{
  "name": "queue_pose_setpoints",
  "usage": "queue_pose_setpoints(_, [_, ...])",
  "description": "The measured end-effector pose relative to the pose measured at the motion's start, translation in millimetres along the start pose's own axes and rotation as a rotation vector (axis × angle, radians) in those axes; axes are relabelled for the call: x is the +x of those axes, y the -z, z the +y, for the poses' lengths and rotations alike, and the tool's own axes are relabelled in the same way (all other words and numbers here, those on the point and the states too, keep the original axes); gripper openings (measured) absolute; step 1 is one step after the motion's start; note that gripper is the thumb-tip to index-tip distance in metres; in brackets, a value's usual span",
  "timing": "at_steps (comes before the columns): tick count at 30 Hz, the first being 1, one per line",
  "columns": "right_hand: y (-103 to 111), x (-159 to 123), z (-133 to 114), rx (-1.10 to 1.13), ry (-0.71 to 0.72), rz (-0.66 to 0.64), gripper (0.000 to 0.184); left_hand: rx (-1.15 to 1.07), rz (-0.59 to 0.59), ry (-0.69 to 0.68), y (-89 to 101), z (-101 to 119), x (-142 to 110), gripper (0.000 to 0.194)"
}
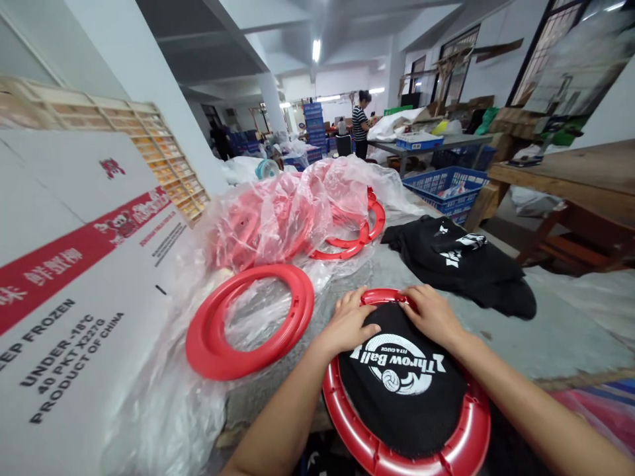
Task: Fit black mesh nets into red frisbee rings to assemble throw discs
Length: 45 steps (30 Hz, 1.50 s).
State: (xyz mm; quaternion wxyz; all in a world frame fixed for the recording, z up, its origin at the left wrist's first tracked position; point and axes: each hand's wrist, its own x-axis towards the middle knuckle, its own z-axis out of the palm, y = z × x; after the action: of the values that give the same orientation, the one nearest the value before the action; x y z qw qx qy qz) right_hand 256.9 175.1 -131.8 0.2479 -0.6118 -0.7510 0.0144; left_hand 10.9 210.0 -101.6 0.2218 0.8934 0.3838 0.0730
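A red plastic ring lies before me, with black cloth across its opening. White "Throw Ball" print on the cloth appears upside down from here. My left hand grips the far rim on its left side, thumb over the cloth. On the other side of that rim, my right hand is closed on the ring and the cloth's edge. Some fingertips are hidden behind the rim. To the left, a couple of stacked red rings rest on clear plastic. A pile of printed black cloths lies beyond my right hand.
Clear plastic bagging covers more red rings at the back of the table. A white carton stands close on the left. Past the table are a blue crate and a wooden bench. Another person stands farther off.
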Motion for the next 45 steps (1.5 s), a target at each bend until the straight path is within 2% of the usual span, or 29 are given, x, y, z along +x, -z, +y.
queue_pose_setpoints(3, [3, -1, -3, 0.010, 0.049, 0.049, 0.026, 0.007, 0.012, -0.007, 5.0, 3, -4, 0.050])
queue_pose_setpoints(7, [5, -7, -5, 0.014, 0.098, 0.112, 0.028, 0.063, 0.127, -0.069, 1.9, 9, -8, 0.043])
queue_pose_setpoints(10, [7, -12, -8, -0.003, 0.118, 0.118, 0.030, 0.083, 0.163, -0.113, 1.0, 13, -9, 0.041])
queue_pose_setpoints(12, [7, -16, -11, -0.015, 0.124, 0.116, 0.031, 0.066, 0.129, -0.132, 4.0, 13, -11, 0.042])
queue_pose_setpoints(17, [-3, -29, -21, -0.012, 0.120, 0.092, 0.032, -0.037, -0.105, -0.147, 12.3, 7, -16, 0.048])
queue_pose_setpoints(21, [-13, -35, -28, 0.022, 0.108, 0.044, 0.029, -0.026, -0.140, -0.161, 4.2, 5, -13, 0.037])
queue_pose_setpoints(29, [-16, -36, -20, 0.110, 0.070, -0.024, 0.028, -0.063, 0.045, -0.153, -23.3, 17, -2, 0.020])
queue_pose_setpoints(36, [-3, -29, -18, 0.223, -0.023, -0.159, 0.031, -0.096, 0.056, -0.121, -31.6, 16, 1, 0.021])
queue_pose_setpoints(41, [4, -13, -29, 0.416, -0.018, -0.142, 0.034, -0.108, 0.044, -0.111, -29.9, 16, 2, 0.023])
queue_pose_setpoints(45, [-12, -4, -31, 0.633, -0.170, -0.050, 0.029, -0.147, 0.075, -0.095, -28.3, 16, 3, 0.024])
